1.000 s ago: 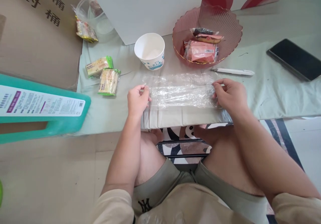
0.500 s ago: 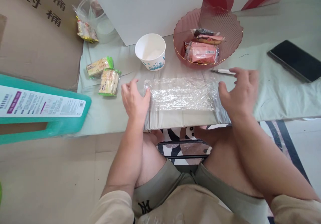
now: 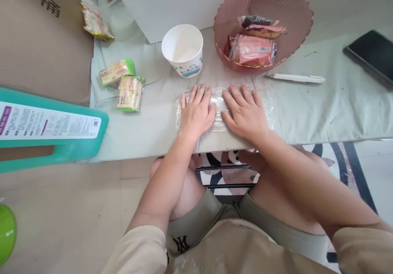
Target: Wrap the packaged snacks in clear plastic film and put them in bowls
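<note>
A crinkled sheet of clear plastic wrap (image 3: 218,123) lies flat on the cloth-covered table, near its front edge. My left hand (image 3: 198,112) rests palm down on its left part, fingers spread. On the right part lies my right hand (image 3: 245,110), also flat with fingers apart. The two thumbs are close together, with a strip of the plastic showing between them. Just beyond the hands stands a white paper cup (image 3: 183,50) with a blue print. A white pen (image 3: 296,78) lies to the right, past my right hand.
A pink ribbed bowl (image 3: 302,34) holds several wrapped snacks. Two packs of crackers (image 3: 130,93) lie left of the cup. A teal container (image 3: 102,128) juts in at the left beside a cardboard box (image 3: 46,48). A black phone (image 3: 371,57) lies at the right.
Both hands have moved inward from the ends of the plastic and now press flat on it. The right side of the plastic, earlier bunched, lies flatter. The view has shifted slightly.
</note>
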`<state>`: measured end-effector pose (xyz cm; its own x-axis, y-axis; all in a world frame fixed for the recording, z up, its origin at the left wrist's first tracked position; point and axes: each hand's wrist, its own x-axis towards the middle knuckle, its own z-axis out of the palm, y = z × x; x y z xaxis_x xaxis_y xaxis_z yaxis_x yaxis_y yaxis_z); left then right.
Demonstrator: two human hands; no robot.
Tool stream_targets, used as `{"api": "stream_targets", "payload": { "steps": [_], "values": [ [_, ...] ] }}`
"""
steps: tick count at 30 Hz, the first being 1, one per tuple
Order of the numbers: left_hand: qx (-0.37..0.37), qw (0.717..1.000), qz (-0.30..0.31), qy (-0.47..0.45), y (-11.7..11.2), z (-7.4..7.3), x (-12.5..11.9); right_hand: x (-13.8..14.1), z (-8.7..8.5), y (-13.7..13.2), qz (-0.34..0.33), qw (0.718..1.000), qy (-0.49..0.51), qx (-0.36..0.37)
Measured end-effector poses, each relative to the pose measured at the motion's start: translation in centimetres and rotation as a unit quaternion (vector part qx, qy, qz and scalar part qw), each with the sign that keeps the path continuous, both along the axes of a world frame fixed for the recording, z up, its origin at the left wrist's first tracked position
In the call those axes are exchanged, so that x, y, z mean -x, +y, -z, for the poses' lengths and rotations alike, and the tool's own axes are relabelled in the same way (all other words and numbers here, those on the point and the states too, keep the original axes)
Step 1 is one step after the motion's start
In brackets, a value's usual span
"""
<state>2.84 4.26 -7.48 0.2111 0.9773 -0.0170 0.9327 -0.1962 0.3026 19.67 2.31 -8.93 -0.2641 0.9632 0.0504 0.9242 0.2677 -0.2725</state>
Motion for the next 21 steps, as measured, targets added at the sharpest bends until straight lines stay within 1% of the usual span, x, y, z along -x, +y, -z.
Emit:
{"api": "stream_targets", "payload": {
  "steps": [3, 7, 10, 12, 13, 15, 17, 18, 19, 21],
  "values": [
    [0.014, 1.000, -0.011, 0.017, -0.1, -0.2, 0.3, -0.7, -0.2, 0.1, 0.019, 1.000, -0.018, 0.012],
    [0.030, 0.999, -0.020, 0.023, -0.2, -0.1, 0.0, -1.5, -0.1, 0.2, 0.034, 0.999, -0.029, 0.017],
    [0.036, 0.999, -0.023, 0.014, -0.1, -0.1, -0.2, -2.1, -0.1, 0.3, 0.048, 0.998, -0.034, 0.028],
    [0.028, 0.999, -0.028, -0.002, 0.1, 0.0, 0.2, -2.4, -0.2, 0.2, 0.063, 0.997, -0.035, 0.033],
    [0.015, 0.999, -0.039, -0.015, 0.3, 0.1, 0.7, -2.5, -0.3, 0.2, 0.070, 0.996, -0.034, 0.035],
    [-0.032, 0.994, -0.092, -0.049, 0.8, 0.3, 2.0, -2.6, -0.3, 0.2, 0.082, 0.995, -0.031, 0.038],
    [-0.085, 0.978, -0.166, -0.096, 1.4, 0.8, 3.6, -2.6, -0.4, 0.1, 0.084, 0.995, -0.028, 0.041],
    [-0.099, 0.969, -0.190, -0.122, 1.7, 1.2, 4.4, -2.6, -0.5, 0.1, 0.083, 0.995, -0.027, 0.043],
    [-0.102, 0.963, -0.199, -0.148, 1.9, 1.5, 5.0, -2.5, -0.5, 0.1, 0.083, 0.995, -0.027, 0.044],
    [-0.094, 0.958, -0.179, -0.205, 2.3, 2.3, 5.8, -2.4, -0.6, 0.1, 0.083, 0.995, -0.030, 0.047]
  ]
}}
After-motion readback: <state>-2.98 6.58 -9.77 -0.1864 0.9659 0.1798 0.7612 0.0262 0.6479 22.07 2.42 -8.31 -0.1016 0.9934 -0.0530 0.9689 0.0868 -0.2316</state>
